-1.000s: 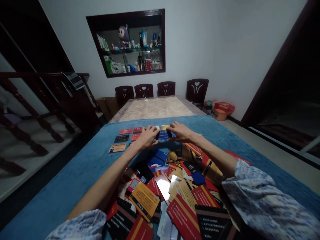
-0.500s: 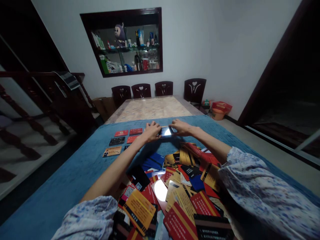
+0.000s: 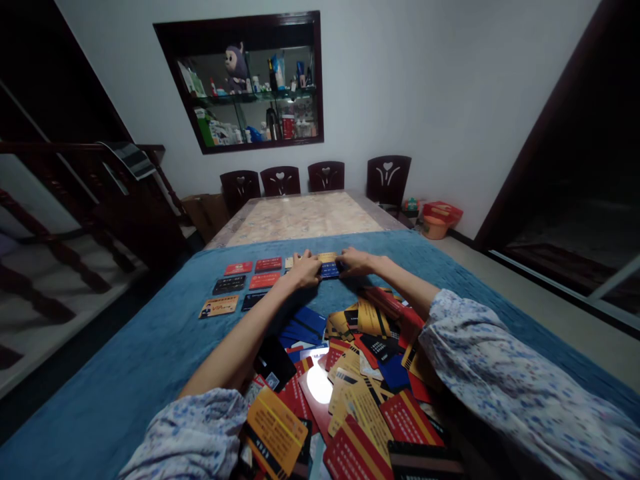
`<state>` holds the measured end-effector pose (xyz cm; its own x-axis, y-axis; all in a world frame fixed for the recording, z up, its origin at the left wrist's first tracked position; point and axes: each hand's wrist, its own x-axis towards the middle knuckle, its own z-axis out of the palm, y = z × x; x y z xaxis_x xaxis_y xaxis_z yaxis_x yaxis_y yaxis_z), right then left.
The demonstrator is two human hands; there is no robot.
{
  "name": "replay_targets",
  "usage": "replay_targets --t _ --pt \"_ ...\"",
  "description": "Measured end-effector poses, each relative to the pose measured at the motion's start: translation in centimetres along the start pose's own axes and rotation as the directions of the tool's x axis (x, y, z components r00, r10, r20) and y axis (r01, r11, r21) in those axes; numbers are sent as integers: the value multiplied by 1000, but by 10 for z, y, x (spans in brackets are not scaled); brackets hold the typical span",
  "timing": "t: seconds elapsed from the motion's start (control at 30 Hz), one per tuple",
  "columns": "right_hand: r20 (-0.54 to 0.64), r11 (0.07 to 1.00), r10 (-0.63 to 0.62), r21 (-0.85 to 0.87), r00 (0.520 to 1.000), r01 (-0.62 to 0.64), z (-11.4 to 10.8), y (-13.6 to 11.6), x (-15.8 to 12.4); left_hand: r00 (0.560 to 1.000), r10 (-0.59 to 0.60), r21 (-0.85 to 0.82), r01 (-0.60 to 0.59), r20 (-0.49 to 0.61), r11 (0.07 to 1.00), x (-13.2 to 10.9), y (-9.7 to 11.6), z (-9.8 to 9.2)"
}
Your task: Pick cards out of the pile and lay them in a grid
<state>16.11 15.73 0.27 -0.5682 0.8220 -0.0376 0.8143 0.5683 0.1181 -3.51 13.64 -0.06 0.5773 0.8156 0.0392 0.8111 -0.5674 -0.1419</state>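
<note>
Between my two hands a blue card [image 3: 330,269] lies at the far part of the cloth, just in front of a yellow card [image 3: 327,257]. The fingers of my left hand [image 3: 306,269] are closed at its left edge. My right hand [image 3: 354,262] pinches its right edge. Left of my hands, red, black and tan cards lie in rows, among them a tan VIP card [image 3: 219,307]. A cream card is partly hidden behind my left hand. Nearer, below my forearms, spreads a heap of mixed cards [image 3: 363,400], overlapping, red, gold, blue and black.
A blue cloth [image 3: 150,347] covers the near part of the table, with the bare marbled tabletop [image 3: 310,217] beyond. Dark chairs [image 3: 389,180] stand behind it. A wooden railing [image 3: 45,247] is at the left, and an orange bucket [image 3: 435,227] sits on the floor at the right.
The card between my hands has come down flat on the cloth and now shows blue instead of a bright glare. Both hands have moved slightly nearer. The yellow card behind it has come into view.
</note>
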Motion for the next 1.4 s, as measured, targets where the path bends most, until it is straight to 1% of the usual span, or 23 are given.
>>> replay_targets --t 0.13,0.3,0.53,0.7,0.87,1.03,1.27,1.4 --pt "15 1000 -12 -12 1000 12 4 0 3 1000 -19 -9 19 15 1000 1 4 1" --pt "23 1000 5 25 1000 -5 7 2 6 999 -30 -13 31 42 999 3 7 3" --pt "42 999 11 30 999 -12 2 -3 4 996 -47 -2 47 79 999 4 8 2" --pt "63 999 33 18 997 -34 -2 -9 3 996 -44 -8 45 78 999 4 11 0" --pt "88 997 78 2 993 -79 -1 -13 6 995 -74 18 73 61 997 6 14 5" --pt "100 997 76 8 992 -77 -2 -16 7 993 -96 22 94 66 995 6 17 8" --pt "86 998 63 12 994 -64 -3 -14 3 987 -137 -22 139 85 990 6 23 8" --pt "55 996 87 12 995 -88 -3 -14 -7 988 -140 -26 142 71 989 4 24 7"
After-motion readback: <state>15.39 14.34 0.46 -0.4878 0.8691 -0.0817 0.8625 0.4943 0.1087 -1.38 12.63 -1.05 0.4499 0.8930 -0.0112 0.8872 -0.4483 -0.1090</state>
